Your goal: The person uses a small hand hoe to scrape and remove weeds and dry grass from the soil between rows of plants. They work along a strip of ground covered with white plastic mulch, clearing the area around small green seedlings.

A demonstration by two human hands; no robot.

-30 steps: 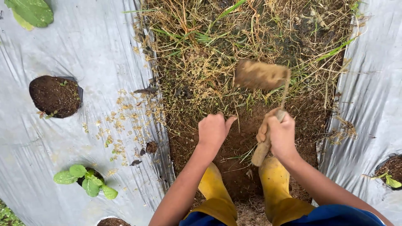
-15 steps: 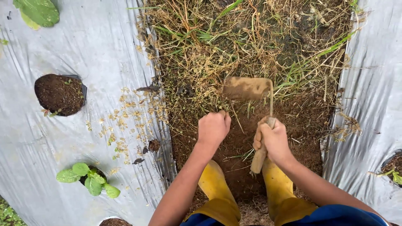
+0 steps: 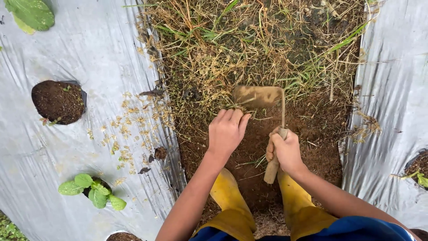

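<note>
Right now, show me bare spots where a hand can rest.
Scraped soil between the right hand and the right plastic sheet is bare. Dry grass beyond the hoe blade is crowded.

Silver plastic mulch sheeting (image 3: pixel 93 53) flanks the furrow on both sides, with a soil-filled planting hole (image 3: pixel 58 101), a small leafy green seedling (image 3: pixel 92 192), scattered dry chaff (image 3: pixel 129 129), and yellow rubber boots (image 3: pixel 229 201) below.

Right hand (image 3: pixel 286 151) grips hoe (image 3: pixel 258 97); left hand (image 3: pixel 227 130) touches weeds (image 3: pixel 232 108).
</note>
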